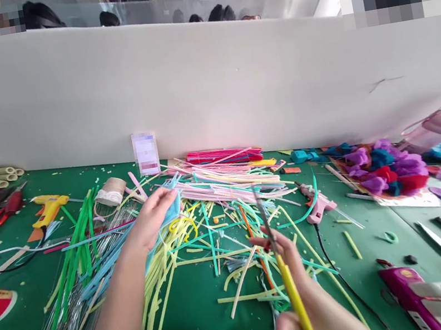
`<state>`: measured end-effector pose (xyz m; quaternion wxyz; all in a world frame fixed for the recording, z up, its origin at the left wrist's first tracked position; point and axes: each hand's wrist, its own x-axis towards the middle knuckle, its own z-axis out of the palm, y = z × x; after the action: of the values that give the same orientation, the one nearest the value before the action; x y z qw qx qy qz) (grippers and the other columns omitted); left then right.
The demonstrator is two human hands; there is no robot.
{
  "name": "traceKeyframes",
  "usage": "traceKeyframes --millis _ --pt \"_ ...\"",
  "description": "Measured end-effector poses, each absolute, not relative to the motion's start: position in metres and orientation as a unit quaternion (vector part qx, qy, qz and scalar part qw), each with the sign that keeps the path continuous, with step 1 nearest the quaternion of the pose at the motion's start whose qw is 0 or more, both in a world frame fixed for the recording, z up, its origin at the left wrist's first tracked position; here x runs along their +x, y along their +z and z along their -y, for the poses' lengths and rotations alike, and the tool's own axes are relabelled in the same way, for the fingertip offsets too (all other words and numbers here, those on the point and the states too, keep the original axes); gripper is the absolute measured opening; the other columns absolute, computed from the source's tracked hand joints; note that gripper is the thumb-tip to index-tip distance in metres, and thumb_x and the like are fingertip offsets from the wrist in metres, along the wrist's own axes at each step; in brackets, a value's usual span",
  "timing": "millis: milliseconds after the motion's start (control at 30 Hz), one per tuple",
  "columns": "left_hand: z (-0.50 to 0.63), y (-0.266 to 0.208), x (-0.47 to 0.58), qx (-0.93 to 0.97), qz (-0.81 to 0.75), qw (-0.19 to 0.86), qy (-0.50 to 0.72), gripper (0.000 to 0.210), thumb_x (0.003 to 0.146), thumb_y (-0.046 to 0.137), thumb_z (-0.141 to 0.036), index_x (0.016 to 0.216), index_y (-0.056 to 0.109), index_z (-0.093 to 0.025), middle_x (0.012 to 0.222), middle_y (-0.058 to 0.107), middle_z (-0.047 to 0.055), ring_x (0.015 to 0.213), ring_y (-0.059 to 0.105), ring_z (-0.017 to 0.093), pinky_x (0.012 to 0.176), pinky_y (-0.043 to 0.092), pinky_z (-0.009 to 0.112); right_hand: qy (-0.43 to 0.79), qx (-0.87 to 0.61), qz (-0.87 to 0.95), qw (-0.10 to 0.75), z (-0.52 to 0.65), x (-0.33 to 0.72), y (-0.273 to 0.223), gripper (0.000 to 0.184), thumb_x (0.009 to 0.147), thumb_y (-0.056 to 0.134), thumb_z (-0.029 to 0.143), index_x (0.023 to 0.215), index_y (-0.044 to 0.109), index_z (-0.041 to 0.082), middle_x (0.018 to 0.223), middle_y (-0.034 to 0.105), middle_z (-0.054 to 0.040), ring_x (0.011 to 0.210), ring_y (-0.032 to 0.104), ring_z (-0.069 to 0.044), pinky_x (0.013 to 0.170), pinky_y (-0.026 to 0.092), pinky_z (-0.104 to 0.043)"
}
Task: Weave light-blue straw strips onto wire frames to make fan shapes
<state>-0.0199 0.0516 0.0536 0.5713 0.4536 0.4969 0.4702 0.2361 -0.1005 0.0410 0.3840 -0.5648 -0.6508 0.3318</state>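
Observation:
My left hand pinches a small light blue bundle, its thin ends sticking up past the fingertips. The bundle looks like folded pipe cleaners. My right hand grips yellow-handled scissors, with the metal blade pointing up and away from me. The scissors are edge-on, so how far the blades are apart does not show. Beneath my left hand lie long yellow strips and light blue strips. Between the hands, cut teal and yellow pieces are scattered on the green table.
A pink strip pile lies ahead. At left are a yellow glue gun, green strips and a twine roll. At right lie a pink glue gun, purple paper flowers and a power strip. A white partition stands behind.

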Motion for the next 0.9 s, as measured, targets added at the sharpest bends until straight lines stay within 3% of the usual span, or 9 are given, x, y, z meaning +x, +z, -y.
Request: traceKeyframes --millis 100,133,200,333,700,900 --pt "-0.053 0.054 -0.008 0.336 -0.409 0.67 0.521 0.015 0.089 0.062 -0.029 0.096 0.065 -0.016 0.097 0.074 0.01 0.09 0.071 0.022 0.081 0.056 0.034 0.249 -0.605 0.68 0.332 0.095 0.214 0.034 0.079 0.075 0.073 0.06 0.14 0.04 0.027 0.121 0.06 -0.0128 0.106 0.066 -0.032 0.086 0.057 -0.044" --pt "-0.054 0.054 -0.004 0.302 -0.383 0.697 0.525 0.018 0.092 0.058 -0.026 0.102 0.065 -0.014 0.103 0.075 0.013 0.096 0.072 0.024 0.085 0.056 0.038 0.219 -0.616 0.683 0.324 0.092 0.208 0.031 0.064 0.081 0.069 0.053 0.136 0.046 0.029 0.116 0.061 -0.011 0.099 0.067 -0.029 0.079 0.059 -0.04" --pt "-0.055 0.055 0.003 0.246 -0.346 0.742 0.518 0.024 0.096 0.051 -0.025 0.11 0.064 -0.011 0.111 0.074 0.017 0.105 0.07 0.027 0.093 0.055 0.043 0.167 -0.618 0.703 0.31 0.088 0.195 0.022 0.05 0.088 0.063 0.047 0.132 0.051 0.029 0.111 0.061 -0.0102 0.094 0.068 -0.028 0.072 0.059 -0.037" --pt "-0.056 0.054 0.01 0.172 -0.307 0.783 0.514 0.03 0.1 0.045 -0.033 0.105 0.066 -0.011 0.116 0.072 0.017 0.114 0.067 0.028 0.099 0.053 0.047 0.131 -0.621 0.717 0.29 0.084 0.175 0.009 0.05 0.089 0.061 0.048 0.134 0.052 0.028 0.108 0.064 -0.0097 0.083 0.07 -0.026 0.062 0.059 -0.035" --pt "-0.055 0.061 0.006 0.122 -0.281 0.798 0.519 0.038 0.101 0.038 -0.037 0.103 0.066 -0.011 0.117 0.071 0.016 0.116 0.066 0.028 0.099 0.053 0.047 0.165 -0.646 0.679 0.309 0.078 0.17 0.005 0.043 0.087 0.063 0.05 0.116 0.05 0.022 0.093 0.068 -0.0072 0.08 0.071 -0.026 0.063 0.058 -0.035" --pt "-0.055 0.056 0.006 0.103 -0.273 0.815 0.501 0.039 0.1 0.04 -0.04 0.104 0.066 -0.012 0.098 0.073 0.014 0.103 0.07 0.028 0.094 0.055 0.049 0.156 -0.625 0.711 0.282 0.074 0.161 0.011 0.048 0.087 0.064 0.05 0.122 0.049 0.02 0.103 0.068 -0.0104 0.086 0.071 -0.029 0.063 0.058 -0.037"
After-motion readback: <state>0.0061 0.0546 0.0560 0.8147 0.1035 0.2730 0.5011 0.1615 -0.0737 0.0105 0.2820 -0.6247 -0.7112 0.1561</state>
